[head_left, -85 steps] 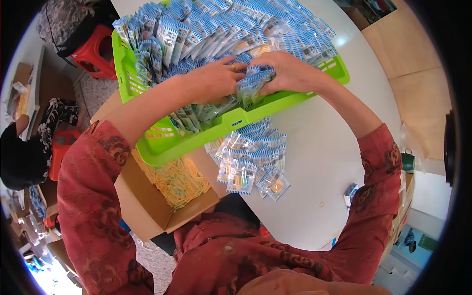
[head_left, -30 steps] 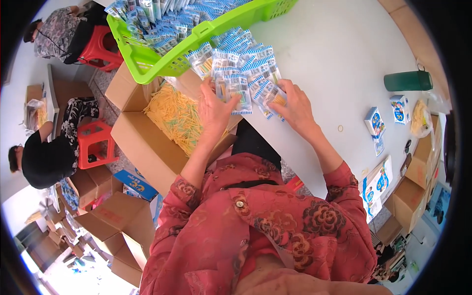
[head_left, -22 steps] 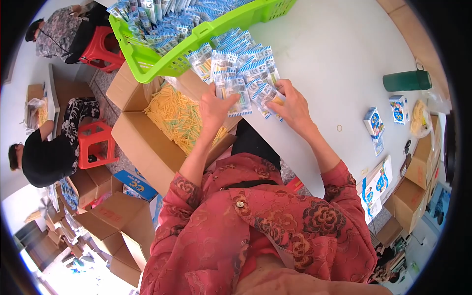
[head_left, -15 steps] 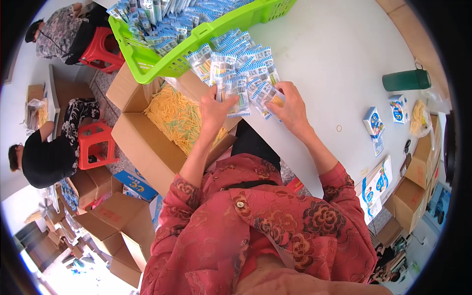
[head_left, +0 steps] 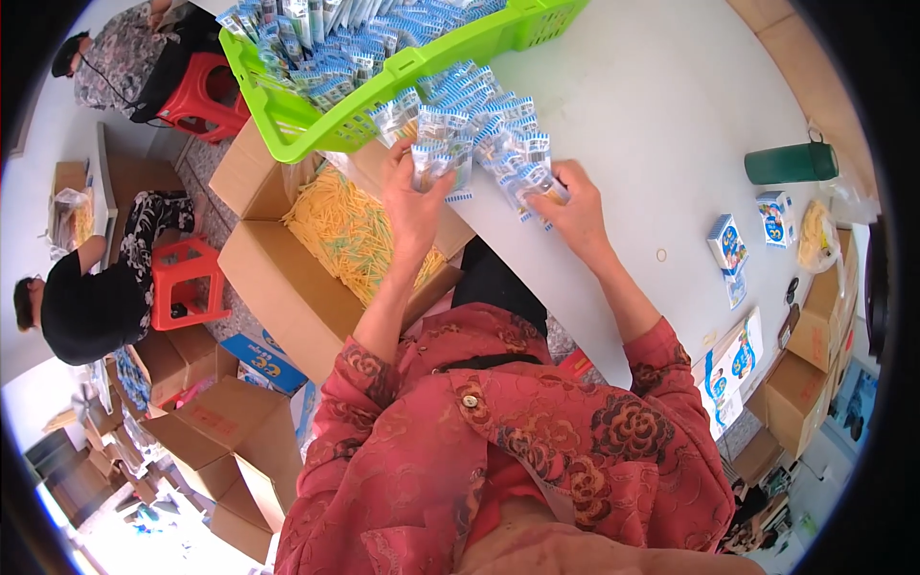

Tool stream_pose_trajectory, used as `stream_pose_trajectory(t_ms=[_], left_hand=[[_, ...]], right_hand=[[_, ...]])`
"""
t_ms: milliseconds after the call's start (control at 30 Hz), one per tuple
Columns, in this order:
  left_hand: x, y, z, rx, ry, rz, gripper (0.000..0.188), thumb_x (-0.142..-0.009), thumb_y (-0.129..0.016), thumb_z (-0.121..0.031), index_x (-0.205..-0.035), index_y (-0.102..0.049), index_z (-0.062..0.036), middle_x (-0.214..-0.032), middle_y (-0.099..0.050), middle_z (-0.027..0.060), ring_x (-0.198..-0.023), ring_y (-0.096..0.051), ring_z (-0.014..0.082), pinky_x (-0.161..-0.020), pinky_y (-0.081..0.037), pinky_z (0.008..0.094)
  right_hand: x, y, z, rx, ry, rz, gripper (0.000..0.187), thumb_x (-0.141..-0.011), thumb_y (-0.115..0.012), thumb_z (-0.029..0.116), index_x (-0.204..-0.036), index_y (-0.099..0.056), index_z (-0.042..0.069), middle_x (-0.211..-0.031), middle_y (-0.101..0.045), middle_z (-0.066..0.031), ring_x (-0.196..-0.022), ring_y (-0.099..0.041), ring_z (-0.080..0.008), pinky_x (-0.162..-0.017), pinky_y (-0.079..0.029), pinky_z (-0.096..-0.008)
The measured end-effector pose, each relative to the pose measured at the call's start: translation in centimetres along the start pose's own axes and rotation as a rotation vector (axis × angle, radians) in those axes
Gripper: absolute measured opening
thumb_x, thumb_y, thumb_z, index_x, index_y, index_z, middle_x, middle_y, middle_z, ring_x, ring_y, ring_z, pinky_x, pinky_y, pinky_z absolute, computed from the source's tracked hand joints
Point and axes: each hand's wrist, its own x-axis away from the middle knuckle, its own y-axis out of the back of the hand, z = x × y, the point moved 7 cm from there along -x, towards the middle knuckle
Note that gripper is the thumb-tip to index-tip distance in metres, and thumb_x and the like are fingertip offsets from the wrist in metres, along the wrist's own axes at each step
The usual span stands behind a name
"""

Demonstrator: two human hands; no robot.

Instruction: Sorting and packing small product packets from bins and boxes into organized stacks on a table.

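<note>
A pile of small clear packets (head_left: 466, 92) with blue-striped ends lies on the table in front of the green basket. Thin coloured sticks show inside some of them. On the pile's near left side, my left hand (head_left: 414, 206) is closed on a few packets (head_left: 443, 158), thumb on one side and fingers on the other. Across a narrow gap, my right hand (head_left: 578, 216) has its thumb and fingers closed on the near end of more packets (head_left: 529, 178). Exactly how many each hand grips is hidden by overlap.
The green basket (head_left: 388, 75) is full of similar packets. Left of the table (head_left: 632, 115), an open carton (head_left: 283, 273) holds loose yellow and green sticks (head_left: 340, 225). A dark green bottle (head_left: 791, 163) and small boxes (head_left: 728, 241) stand at right. Two people sit at far left.
My left hand has shifted slightly left and up with its packets. My right hand has moved slightly right, and the gap between the two groups is wider.
</note>
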Motion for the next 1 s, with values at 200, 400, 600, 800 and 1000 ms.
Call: stream_pose_trajectory(t_ms=[200, 400, 600, 800, 1000], left_hand=[[-0.7, -0.8, -0.5, -0.182, -0.067, -0.006, 0.040, -0.062, -0.073, -0.007, -0.100, -0.060, -0.0024, -0.118, -0.048, 0.0153, -0.106, -0.049, 0.0319, -0.087, -0.041, 0.0377], [-0.3, -0.9, -0.6, -0.300, -0.091, -0.087, 0.048, -0.061, -0.074, -0.006, -0.105, -0.055, 0.0017, -0.111, -0.051, 0.0183, -0.104, -0.049, 0.0353, -0.086, -0.041, 0.0385], [0.1, -0.6, 0.8, 0.017, 0.016, -0.188, 0.058, -0.065, -0.072, -0.006, -0.116, -0.045, 0.0012, -0.104, -0.056, 0.0187, -0.091, -0.055, 0.0320, -0.082, -0.043, 0.0384], [-0.4, -0.8, 2.6, -0.041, 0.159, 0.056, 0.041, -0.067, -0.071, -0.005, -0.105, -0.055, -0.0011, -0.092, -0.059, 0.0122, -0.086, -0.058, 0.0237, -0.077, -0.045, 0.0341], [-1.1, 2.4, 1.2, 0.024, -0.219, -0.272, 0.031, -0.061, -0.072, 0.003, -0.088, -0.058, -0.0055, -0.105, -0.053, 0.0103, -0.094, -0.052, 0.0234, -0.082, -0.043, 0.0333]], right_hand=[[-2.6, 0.3, 0.0, -0.019, 0.142, -0.038, 0.035, -0.066, -0.071, 0.011, -0.097, -0.058, -0.002, -0.116, -0.052, -0.0135, -0.104, -0.052, -0.0267, -0.087, -0.042, -0.0331], [-3.5, -0.7, -0.2, -0.147, 0.064, 0.133, 0.044, -0.068, -0.070, 0.011, -0.106, -0.053, -0.001, -0.121, -0.051, -0.0185, -0.110, -0.052, -0.0253, -0.091, -0.040, -0.0324], [-3.9, -0.4, 0.0, -0.165, 0.068, 0.047, 0.080, -0.066, -0.071, 0.010, -0.135, -0.030, 0.006, -0.116, -0.054, -0.0193, -0.103, -0.055, -0.0271, -0.092, -0.041, -0.0334], [-4.7, -0.9, -1.1, -0.164, -0.032, 0.175, 0.084, -0.063, -0.072, 0.015, -0.135, -0.030, 0.002, -0.115, -0.054, -0.0198, -0.104, -0.055, -0.0278, -0.093, -0.041, -0.0342], [-4.7, -1.2, -0.6, -0.169, -0.063, 0.247, 0.071, -0.065, -0.069, 0.011, -0.127, -0.038, -0.003, -0.113, -0.053, -0.0134, -0.106, -0.051, -0.0213, -0.095, -0.037, -0.0317]])
